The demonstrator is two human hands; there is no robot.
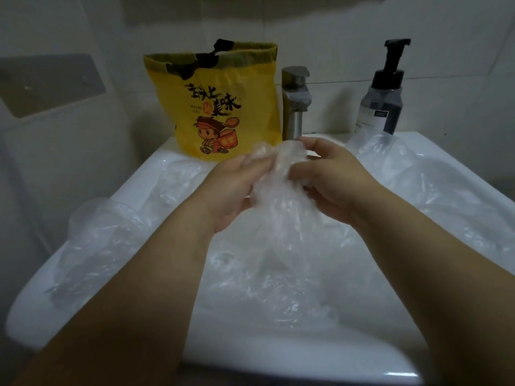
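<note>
A crumpled clear plastic bag point(278, 218) hangs over the white sink basin point(306, 344), its top bunched between both hands. My left hand point(231, 190) grips the bag's upper left side, fingers curled into the plastic. My right hand point(331, 179) pinches the bunched top from the right, thumb and fingers closed on it. The bag's lower part trails down into the basin.
A yellow drawstring bag point(223, 107) with a cartoon figure stands on the sink's back rim. A metal tap point(294, 104) is right of it, then a dark pump bottle point(381, 96). More clear plastic lies on the left rim point(97, 246) and on the right side point(418, 174).
</note>
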